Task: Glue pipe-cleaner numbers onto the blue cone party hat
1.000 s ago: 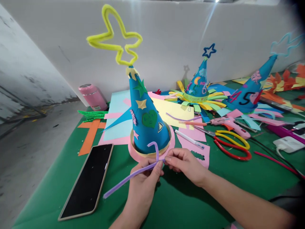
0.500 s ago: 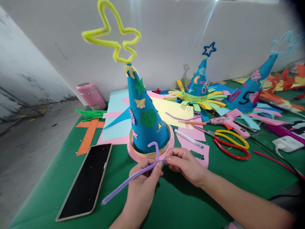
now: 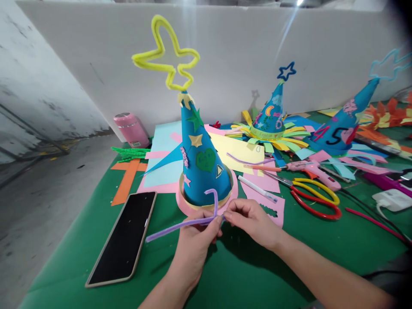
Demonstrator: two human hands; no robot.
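A purple pipe cleaner (image 3: 180,225) is pinched in both hands just in front of a blue paper cone hat (image 3: 203,165). My left hand (image 3: 196,244) grips it from below, its long end sticking out to the left. My right hand (image 3: 252,221) pinches it at the bend, where a short hooked end curls up. The hat stands upright on a pink paper ring and carries a yellow pipe-cleaner star (image 3: 167,56) on its tip, with paper stars and a green heart stuck on its side.
A dark phone (image 3: 124,238) lies on the green table (image 3: 251,270) at the left. Red-and-yellow scissors (image 3: 313,199), a pink glue gun (image 3: 310,169), a white pen (image 3: 257,189), coloured paper sheets, two more blue cone hats (image 3: 272,116) and a pink bottle (image 3: 131,131) lie behind.
The long left end of the purple pipe cleaner has swung upward, now lying nearly level. Both hands stay pinched on it in front of the hat.
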